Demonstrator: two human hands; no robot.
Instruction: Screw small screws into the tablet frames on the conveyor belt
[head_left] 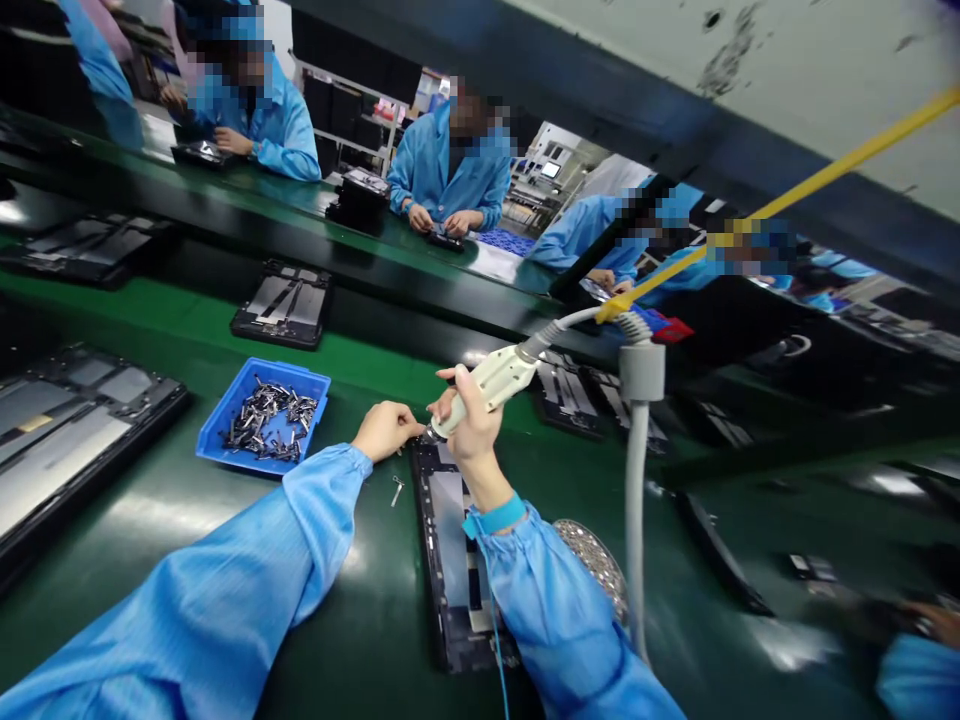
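Note:
In my right hand (474,420) is a cream-coloured electric screwdriver (501,376), gripped round its body and tilted, its tip down at the far end of an open tablet-like device (446,500). My left hand (388,430) has its fingers pinched at that same far left corner, close to the screwdriver tip; anything between them is too small to make out. The device lies on the green bench, partly covered by my right forearm. A small metal part (397,490) lies left of it. Further left, a blue bin (212,436) holds many small metal and black parts.
A round dish of screws (592,555) sits right of my right sleeve, beside an upright grey pipe (636,520). A yellow strap (825,172) slants overhead. More devices (283,305) lie around the bench and belt. Co-workers in blue (454,165) sit across the line.

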